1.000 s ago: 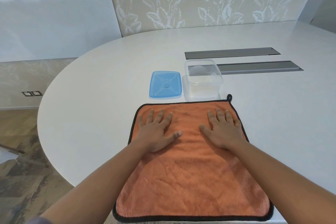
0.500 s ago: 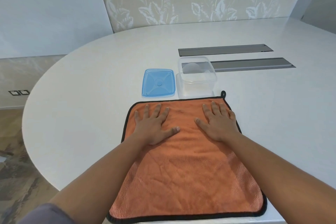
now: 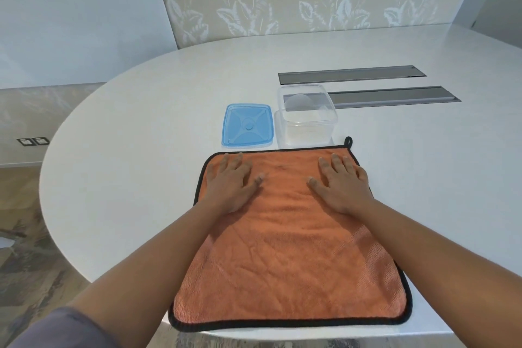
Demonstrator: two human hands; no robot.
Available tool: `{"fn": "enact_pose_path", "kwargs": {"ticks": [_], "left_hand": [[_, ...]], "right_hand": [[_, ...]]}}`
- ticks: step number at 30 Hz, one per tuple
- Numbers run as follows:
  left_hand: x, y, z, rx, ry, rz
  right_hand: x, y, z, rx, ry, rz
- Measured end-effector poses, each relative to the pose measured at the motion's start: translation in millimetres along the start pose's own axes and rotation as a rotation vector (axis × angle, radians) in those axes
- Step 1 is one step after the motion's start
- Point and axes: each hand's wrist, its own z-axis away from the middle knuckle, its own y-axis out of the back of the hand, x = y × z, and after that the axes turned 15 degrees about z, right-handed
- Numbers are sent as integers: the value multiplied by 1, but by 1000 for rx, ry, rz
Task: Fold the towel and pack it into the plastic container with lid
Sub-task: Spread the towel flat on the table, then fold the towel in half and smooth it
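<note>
An orange towel with a black hem lies spread flat on the white table, its near edge hanging slightly over the table's front. My left hand presses flat on the towel's far left part, fingers straight and reaching its far edge. My right hand presses flat on the far right part, beside the black hanging loop. Just beyond the towel stands a clear plastic container, open on top. Its blue lid lies flat on the table to the container's left.
The rounded white table curves away on the left, with floor below. Two grey recessed cable slots run across the table behind and to the right of the container. A patterned wall stands at the back.
Both hands have slid away from me along the towel toward its far edge. The camera view has shifted slightly; the towel, container and lid stay in place.
</note>
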Motion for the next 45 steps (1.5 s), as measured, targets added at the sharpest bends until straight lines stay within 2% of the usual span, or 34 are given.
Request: {"fn": "enact_pose_path", "kwargs": {"ticks": [5,8,13,16,21,26,30,33,38,42,45], "left_hand": [[-22,19,-4,10,133,11],[-31,31,-11,5,205,59],[-37,43,-23,119,135,147],[-41,46,-28,145,171,142],[-38,51,-37,23,214,27],[-21,61,-51,-176,237,-62],[-14,61,-54,-212,274,-102],[-11,62,-53,-142,261,-78],[-5,72,-51,67,241,-1],[1,82,-49,234,210,-69],[5,88,-51,338,188,-59]], "right_hand": [[16,9,-1,109,-14,-87],[28,16,-14,38,-25,-107],[43,26,-34,14,-5,-142],[45,31,-40,-33,-7,-139],[46,35,-49,-73,36,-162],[44,44,-60,-208,7,-91],[37,50,-59,-130,-20,22],[29,58,-50,-23,-86,77],[25,73,-38,98,-163,118],[26,87,-39,184,-179,189],[27,99,-40,271,-199,142]]}}
